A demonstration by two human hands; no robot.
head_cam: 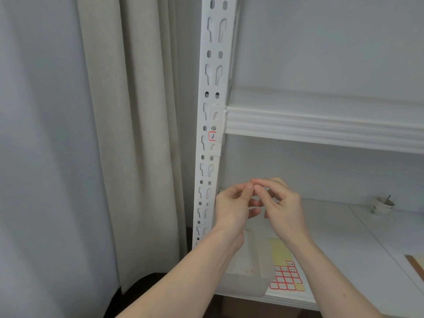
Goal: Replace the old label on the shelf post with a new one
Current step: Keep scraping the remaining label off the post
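- A small red-bordered label (212, 136) marked "2" sits on the white slotted shelf post (210, 115), just below the joint where the upper shelf beam (321, 127) meets it.
- Lower down, in front of the post, a person's left hand (231, 204) and right hand (278, 201) meet fingertip to fingertip; thumb and forefinger of each are pressed together as if pinching something small, but what lies between them cannot be made out.
- Beneath the hands, on the white lower shelf (344, 237), stands a clear plastic box (249, 267), and just beside it lies a yellow sticker sheet (285, 271) with rows of red-bordered labels, a few of them written on.
- Farther right on the same shelf are a small white cup (382, 204) near the back wall and a strip of wood (415, 265) at the picture's edge.
- A pale beige curtain (128, 134) hangs left of the post against a grey-white wall (34, 134).
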